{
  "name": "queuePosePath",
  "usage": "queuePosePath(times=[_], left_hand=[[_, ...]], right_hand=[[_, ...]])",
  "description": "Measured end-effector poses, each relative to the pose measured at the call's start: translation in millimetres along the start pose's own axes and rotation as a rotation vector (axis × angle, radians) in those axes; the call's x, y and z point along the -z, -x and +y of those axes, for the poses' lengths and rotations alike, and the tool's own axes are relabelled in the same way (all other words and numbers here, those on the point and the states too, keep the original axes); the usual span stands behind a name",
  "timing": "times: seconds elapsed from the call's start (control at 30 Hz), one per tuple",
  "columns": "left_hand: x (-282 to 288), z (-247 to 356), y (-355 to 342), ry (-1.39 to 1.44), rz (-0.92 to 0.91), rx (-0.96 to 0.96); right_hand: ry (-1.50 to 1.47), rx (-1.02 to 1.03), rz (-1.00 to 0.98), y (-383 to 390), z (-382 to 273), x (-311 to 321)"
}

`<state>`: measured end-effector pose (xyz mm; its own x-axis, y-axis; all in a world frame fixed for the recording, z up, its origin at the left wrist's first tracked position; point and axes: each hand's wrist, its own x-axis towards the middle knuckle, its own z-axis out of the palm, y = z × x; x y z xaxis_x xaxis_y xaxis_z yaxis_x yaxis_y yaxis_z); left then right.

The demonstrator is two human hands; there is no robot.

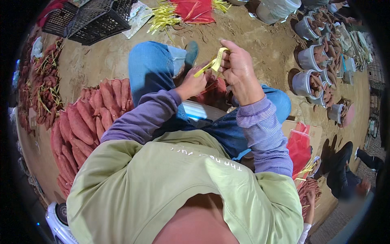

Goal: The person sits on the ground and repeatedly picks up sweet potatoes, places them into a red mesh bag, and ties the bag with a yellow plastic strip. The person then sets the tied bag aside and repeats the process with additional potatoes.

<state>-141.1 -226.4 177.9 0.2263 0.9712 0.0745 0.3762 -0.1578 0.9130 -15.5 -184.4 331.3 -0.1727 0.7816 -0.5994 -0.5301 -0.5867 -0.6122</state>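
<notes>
Pinching a yellow strip point(219, 61) between my two hands, I have the fingers of both closed on it. My right hand point(239, 69) has the upper end, bent over in a loop near the thumb; my left hand point(194, 82) grips lower down, where a flat tail pokes out past the fingers. Its long axis slants from upper right to lower left. Directly below lies a red mesh bag point(216, 90), between my knees, its lower part hidden, and my left fingertips look nearer to it. The strip is thin, flat and pliant-looking; the mesh is dark red and bulging. Toward me sits something smooth, pale and shiny, partly covered by my sleeves. Left of my leg, sweet potatoes point(81, 122) are heaped, rough-skinned, tapered, dusty red. Farther off, pale round buckets point(303, 84) hold more tubers on bare brown earth, and ahead lies a loose bunch of yellow strips point(164, 17).
</notes>
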Motion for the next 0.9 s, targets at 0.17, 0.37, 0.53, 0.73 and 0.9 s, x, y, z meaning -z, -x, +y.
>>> queuePosePath(times=[0.17,0.37,0.53,0.73,0.9], left_hand=[[-12.2,-1.9,9.0,-0.259,0.115,-0.038],[-13.0,-81.1,-4.7,-0.390,0.138,-0.085],[-5.4,-15.5,4.4,-0.021,-0.034,0.054],[-10.3,-24.3,-31.1,0.551,-0.174,0.540],[-2.4,-8.2,-31.3,0.049,-0.373,0.135]], right_hand=[[0.019,0.002,0.025,12.2,9.6,-11.7],[0.054,-0.021,-0.020,4.7,12.3,-19.5],[0.077,-0.041,-0.027,17.8,6.9,-19.1],[-0.035,0.036,-0.011,-29.5,-24.1,-8.3],[0.127,-0.041,-0.253,-62.4,-30.6,2.2]])
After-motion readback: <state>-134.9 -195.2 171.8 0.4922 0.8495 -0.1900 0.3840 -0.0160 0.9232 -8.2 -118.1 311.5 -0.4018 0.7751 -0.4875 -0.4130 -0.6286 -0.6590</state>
